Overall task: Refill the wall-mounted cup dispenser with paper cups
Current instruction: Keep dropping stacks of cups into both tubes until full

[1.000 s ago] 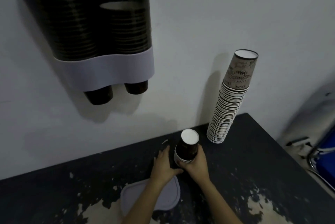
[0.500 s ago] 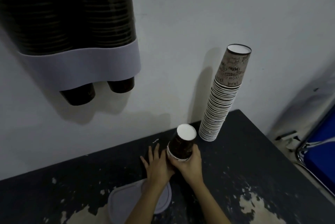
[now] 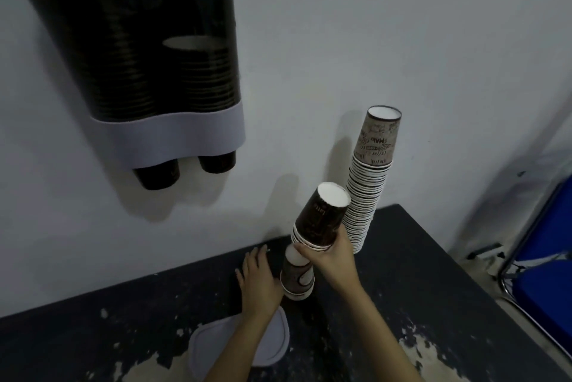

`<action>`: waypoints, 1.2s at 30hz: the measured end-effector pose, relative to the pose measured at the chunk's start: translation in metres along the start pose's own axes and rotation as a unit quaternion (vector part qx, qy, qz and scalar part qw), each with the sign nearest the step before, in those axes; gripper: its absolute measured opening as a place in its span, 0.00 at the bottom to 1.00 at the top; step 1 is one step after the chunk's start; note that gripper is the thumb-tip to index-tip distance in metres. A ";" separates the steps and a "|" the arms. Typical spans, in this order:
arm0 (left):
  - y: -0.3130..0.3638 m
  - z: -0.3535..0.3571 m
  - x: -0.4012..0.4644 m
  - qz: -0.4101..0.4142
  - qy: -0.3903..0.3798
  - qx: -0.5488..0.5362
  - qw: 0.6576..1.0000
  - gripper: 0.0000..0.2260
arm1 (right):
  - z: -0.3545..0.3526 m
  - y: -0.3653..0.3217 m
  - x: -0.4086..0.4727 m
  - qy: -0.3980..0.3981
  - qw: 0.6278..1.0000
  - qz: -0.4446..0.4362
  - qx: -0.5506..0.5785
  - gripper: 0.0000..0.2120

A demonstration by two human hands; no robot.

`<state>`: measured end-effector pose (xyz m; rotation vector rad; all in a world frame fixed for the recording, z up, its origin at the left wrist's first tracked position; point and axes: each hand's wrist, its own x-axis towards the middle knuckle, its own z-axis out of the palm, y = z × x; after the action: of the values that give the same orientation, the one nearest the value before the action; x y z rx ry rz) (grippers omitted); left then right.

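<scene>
Right hand (image 3: 335, 261) — cups (image 3: 320, 220) (inverted) aloft

- A dark table (image 3: 418, 273) with badly chipped paint stands against the white wall (image 3: 371, 41).
- A pale oval lid (image 3: 272, 347) lies flat on it.
- A blue chair (image 3: 544, 264) stands at the right.

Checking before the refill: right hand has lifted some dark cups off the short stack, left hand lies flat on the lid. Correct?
Not quite. The head view shows the left hand flat on the table, beyond the lid. The right hand does hold the dark cups above the short stack.
</scene>
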<state>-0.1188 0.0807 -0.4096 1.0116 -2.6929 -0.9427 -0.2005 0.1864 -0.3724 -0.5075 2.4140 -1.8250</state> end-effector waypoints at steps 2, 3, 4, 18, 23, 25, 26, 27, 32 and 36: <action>0.016 -0.023 -0.007 0.036 0.133 -0.147 0.979 0.24 | -0.007 -0.008 0.002 -0.010 0.999 -0.007 -0.038 0.29; 0.028 -0.037 -0.012 0.043 0.166 -0.225 0.959 0.22 | -0.010 -0.011 0.003 -0.023 0.997 -0.005 -0.067 0.32; 0.041 -0.050 -0.016 0.055 0.178 -0.299 0.936 0.22 | -0.013 -0.017 0.004 -0.039 0.994 -0.019 -0.102 0.34; 0.120 -0.169 -0.062 0.085 0.134 -0.447 0.880 0.15 | -0.077 -0.166 -0.032 -0.038 0.986 -0.126 0.098 0.26; 0.121 -0.183 -0.067 0.034 0.090 -0.526 0.845 0.21 | -0.071 -0.198 -0.029 -0.040 0.986 -0.137 0.088 0.26; 0.117 -0.186 -0.063 -0.001 0.060 -0.588 0.806 0.22 | -0.073 -0.217 -0.025 -0.038 0.985 -0.143 0.088 0.27; 0.115 -0.188 -0.061 -0.022 0.048 -0.620 0.783 0.22 | -0.075 -0.231 -0.021 -0.032 0.984 -0.151 0.093 0.27; 0.112 -0.187 -0.060 -0.046 0.040 -0.646 0.761 0.22 | -0.079 -0.245 -0.018 -0.023 0.981 -0.161 0.101 0.27; 0.095 -0.182 -0.051 -0.146 0.023 -0.714 0.685 0.11 | -0.096 -0.346 0.006 0.031 0.954 -0.254 0.156 0.33; 0.077 -0.186 -0.040 -0.183 0.028 -0.716 0.673 0.09 | -0.089 -0.421 0.018 0.048 0.929 -0.336 0.151 0.32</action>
<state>-0.0732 0.0556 -0.2114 0.9696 -0.8532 -2.3089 -0.1488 0.1622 0.0546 -1.3637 2.0862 -2.4578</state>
